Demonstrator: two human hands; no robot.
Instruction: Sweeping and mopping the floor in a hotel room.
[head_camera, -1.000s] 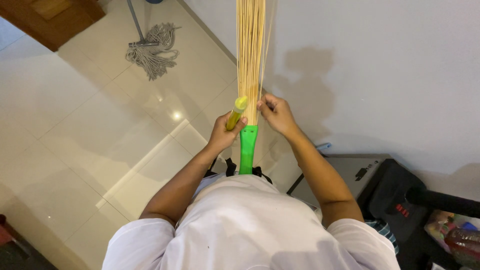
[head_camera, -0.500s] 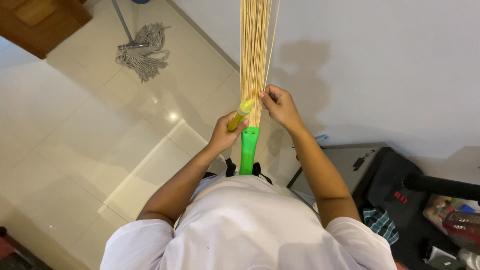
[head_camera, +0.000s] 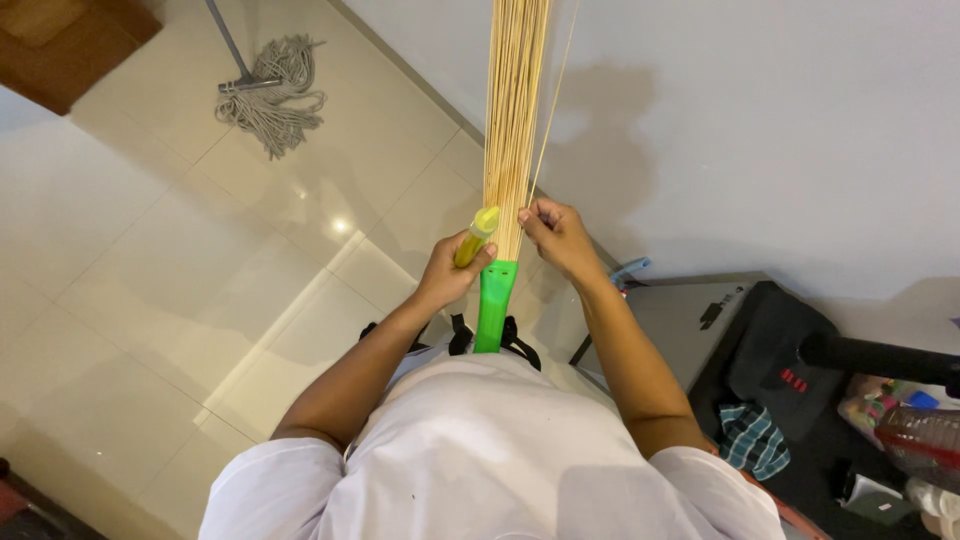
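Bright overhead light; glare spot on floor tiles; soft wall shadows; sharp.

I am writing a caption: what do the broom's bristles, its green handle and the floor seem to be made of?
Bristles: thin, pale, stiff sticks, probably dried plant ribs, matte. Green handle: smooth, uniformly bright, likely plastic. Floor: large pale tiles with grout lines and a glossy light reflection, probably glazed ceramic.

The right hand has opened its pinch a little and now pulls one thin straw away to the right of the broom. The view has swung: the mop sits further toward the upper left than before.
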